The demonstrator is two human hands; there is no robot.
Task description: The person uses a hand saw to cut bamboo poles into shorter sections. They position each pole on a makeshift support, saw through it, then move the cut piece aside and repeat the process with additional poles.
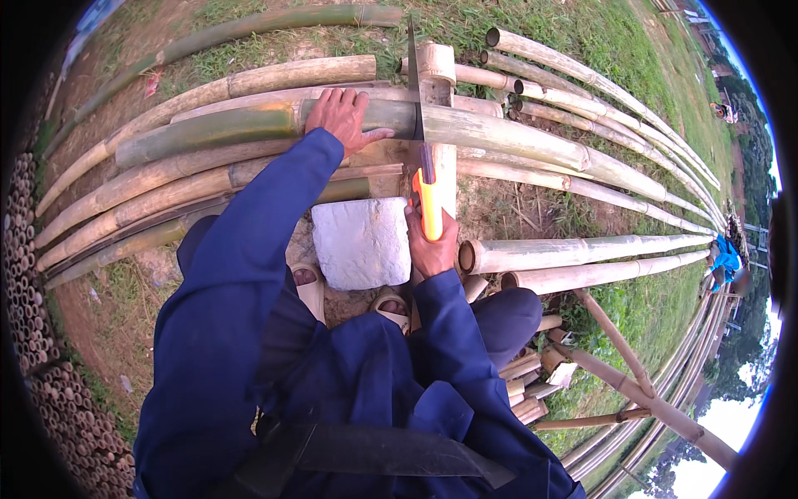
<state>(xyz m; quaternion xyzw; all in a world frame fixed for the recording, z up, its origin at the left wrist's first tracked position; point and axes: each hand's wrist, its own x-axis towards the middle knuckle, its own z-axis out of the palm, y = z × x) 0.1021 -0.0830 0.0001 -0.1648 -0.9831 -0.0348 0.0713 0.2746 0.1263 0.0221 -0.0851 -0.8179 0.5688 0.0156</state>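
A thick green bamboo pole [499, 133] lies crosswise in front of me, over a short pale bamboo support [445, 170]. My left hand [341, 121] presses on top of the pole with its fingers laid over it and the thumb stretched to the right. My right hand [434, 241] is wrapped round the orange and yellow handle of a hand saw [428, 200]. The saw's dark blade stands across the pole, just right of my left thumb, and points away from me. How deep the blade sits in the bamboo, I cannot tell. Below the pole rests a whitish block [362, 244], between my sandalled feet.
Several long bamboo poles [299, 75] lie left and right on grass and dirt. Short bamboo offcuts [524, 382] are heaped beside my right knee. A bamboo frame [648, 395] stands at lower right. Stacked bamboo [75, 424] lines the left edge. A person in blue [725, 259] is far right.
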